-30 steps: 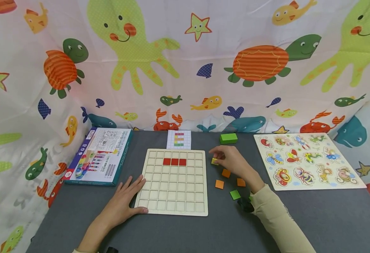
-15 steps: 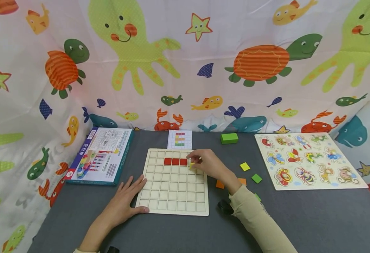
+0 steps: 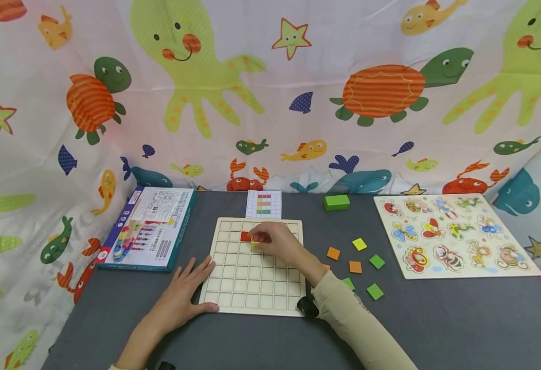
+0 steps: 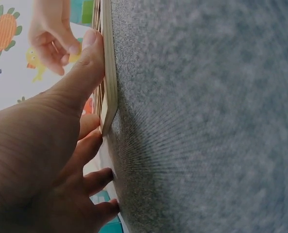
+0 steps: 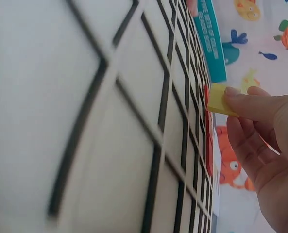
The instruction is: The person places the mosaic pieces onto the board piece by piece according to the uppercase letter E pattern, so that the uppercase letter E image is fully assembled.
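Note:
My right hand (image 3: 275, 241) pinches a yellow square tile (image 5: 219, 99) between thumb and fingers, over the upper middle of the wooden grid board (image 3: 247, 285). Just beyond it, a red tile (image 3: 245, 236) lies in a cell of the board's second row; the hand covers the cells to its right. At the board's left edge, my left hand (image 3: 182, 295) rests with fingers spread, the thumb by the near corner. In the left wrist view the left thumb (image 4: 88, 63) lies along the board's edge. A card with a coloured grid pattern (image 3: 263, 204) lies behind the board.
Right of the board lie loose orange tiles (image 3: 356, 266), green tiles (image 3: 375, 292) and a yellow tile (image 3: 359, 244). A green block (image 3: 337, 202) stands farther back. An insect puzzle board (image 3: 455, 236) lies at the right, a boxed game (image 3: 145, 228) at the left.
My right hand has carried the yellow tile leftward from the loose tiles to over the board, near the red tiles. The left hand has stayed on the board's edge.

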The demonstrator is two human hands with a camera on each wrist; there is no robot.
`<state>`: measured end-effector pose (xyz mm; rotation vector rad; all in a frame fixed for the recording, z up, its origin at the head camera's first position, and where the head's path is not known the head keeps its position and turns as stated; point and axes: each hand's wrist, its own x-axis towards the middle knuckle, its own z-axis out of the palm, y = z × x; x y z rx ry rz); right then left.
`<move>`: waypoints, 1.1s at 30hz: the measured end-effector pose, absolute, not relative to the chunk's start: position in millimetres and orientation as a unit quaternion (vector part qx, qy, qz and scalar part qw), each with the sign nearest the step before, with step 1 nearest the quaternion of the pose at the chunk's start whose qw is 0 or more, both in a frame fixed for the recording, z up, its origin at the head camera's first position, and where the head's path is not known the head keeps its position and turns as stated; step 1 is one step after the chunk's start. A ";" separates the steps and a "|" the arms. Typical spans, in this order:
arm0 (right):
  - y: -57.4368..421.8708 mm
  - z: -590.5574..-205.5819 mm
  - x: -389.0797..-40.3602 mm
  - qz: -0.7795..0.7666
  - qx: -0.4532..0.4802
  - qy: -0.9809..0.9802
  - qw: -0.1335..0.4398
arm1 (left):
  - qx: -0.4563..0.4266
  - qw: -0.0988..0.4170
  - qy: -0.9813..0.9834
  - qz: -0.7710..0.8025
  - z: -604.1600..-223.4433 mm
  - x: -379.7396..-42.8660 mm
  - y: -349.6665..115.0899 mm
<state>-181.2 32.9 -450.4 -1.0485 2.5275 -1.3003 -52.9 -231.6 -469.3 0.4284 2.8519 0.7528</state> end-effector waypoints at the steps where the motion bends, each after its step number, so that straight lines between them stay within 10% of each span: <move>1: 29.7 -450.8 -181.2 -0.430 -0.348 0.831 0.057 | 0.143 0.080 0.954 0.251 -469.3 -53.0 -231.8; 33: 11.1 -450.4 -181.1 -0.382 -0.327 0.860 0.087 | 0.142 0.086 0.953 0.254 -470.5 -52.7 -233.2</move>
